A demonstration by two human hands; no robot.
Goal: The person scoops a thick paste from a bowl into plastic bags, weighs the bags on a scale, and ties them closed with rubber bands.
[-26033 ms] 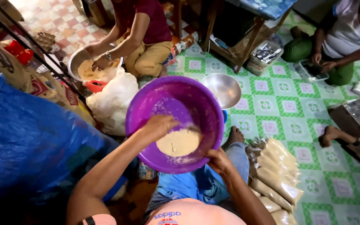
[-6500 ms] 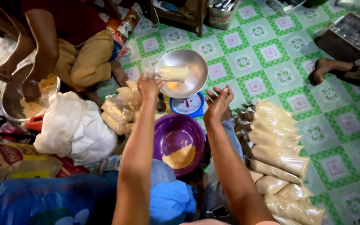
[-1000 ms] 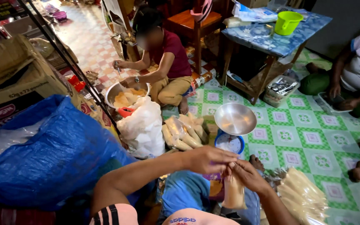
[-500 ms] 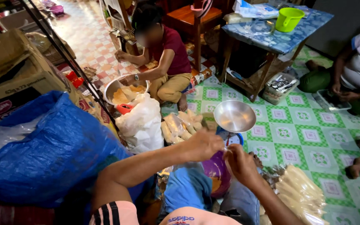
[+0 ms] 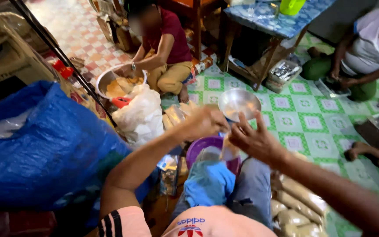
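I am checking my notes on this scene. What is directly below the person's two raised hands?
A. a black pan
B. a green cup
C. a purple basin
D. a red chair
C: the purple basin sits on the floor just under the left hand and right hand, in front of the knees.

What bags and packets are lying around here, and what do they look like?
Filled clear packets: stacked by the right arm, long, pale tan inside.
More filled packets: beside the white bag, same look.
White plastic bag: lumpy, near the co-worker's pan.
Big blue sack: left side, bulging, shiny.
Small clear packet: on the floor by the purple bowl.
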